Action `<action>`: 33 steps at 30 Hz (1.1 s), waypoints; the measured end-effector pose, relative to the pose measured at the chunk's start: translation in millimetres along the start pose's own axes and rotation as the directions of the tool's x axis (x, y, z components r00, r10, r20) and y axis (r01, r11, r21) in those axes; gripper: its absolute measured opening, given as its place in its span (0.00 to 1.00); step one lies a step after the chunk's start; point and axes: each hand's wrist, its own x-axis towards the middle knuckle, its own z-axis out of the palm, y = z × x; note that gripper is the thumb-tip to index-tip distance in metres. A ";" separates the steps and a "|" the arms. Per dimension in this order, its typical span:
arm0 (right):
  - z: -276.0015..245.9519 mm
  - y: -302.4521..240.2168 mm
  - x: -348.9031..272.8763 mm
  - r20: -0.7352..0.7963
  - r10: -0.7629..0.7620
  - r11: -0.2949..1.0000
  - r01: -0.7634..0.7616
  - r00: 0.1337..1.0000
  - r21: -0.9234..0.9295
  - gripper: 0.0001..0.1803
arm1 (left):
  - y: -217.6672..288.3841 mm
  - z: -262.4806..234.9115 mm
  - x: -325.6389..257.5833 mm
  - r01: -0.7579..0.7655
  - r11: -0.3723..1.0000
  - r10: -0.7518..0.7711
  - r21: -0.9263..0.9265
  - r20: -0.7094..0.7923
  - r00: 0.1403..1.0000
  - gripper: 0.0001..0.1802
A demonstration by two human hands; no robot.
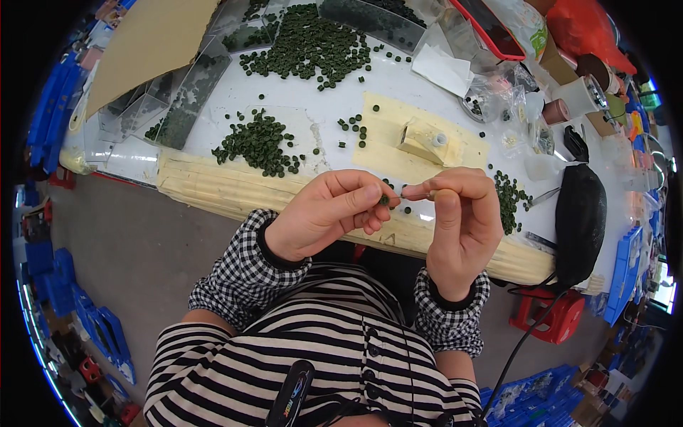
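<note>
While a small dark green disc (384,200) is pinched at the fingertips of the left hand (324,213), a thin pale stick (420,191) is gripped by the right hand (462,213) just beside it, apparently raised above the tabletop (398,78) for close viewing.

Setting: small-parts assembly workshop, hand-work station.

Evidence:
- White table (398,85), worn, its near edge padded with ribbed cream foam (213,186).
- Loose heaps of small dark green discs (260,142) toward the near left edge; a larger heap (309,46) toward the far edge.
- Clear plastic trays (188,92) at the far left corner, some holding the same discs.
- Cardboard sheet (146,43) over the far left corner.
- Tape rolls (583,92) and clear bags (491,92) crowded along the right edge.
- Stacked blue plastic crates (107,334) on the floor, left; more at lower right.
- Red plastic stool (555,313) beneath the table's right end.
</note>
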 end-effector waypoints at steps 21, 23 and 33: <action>-19.4 21.2 13.2 0.079 -0.310 0.642 0.270 0.947 -0.718 0.17 | 4.4 13.7 -2.8 -0.275 0.832 0.392 0.483 -0.161 0.906 0.14; -14.3 14.3 0.2 0.138 -0.240 0.755 0.274 0.961 -0.595 0.17 | 2.6 15.8 -0.6 -0.312 0.795 0.447 0.521 -0.153 0.882 0.15; 2.4 7.7 -19.0 0.194 -0.171 0.867 0.241 0.966 -0.435 0.20 | 2.3 13.1 -3.5 -0.354 0.806 0.446 0.475 -0.094 0.890 0.13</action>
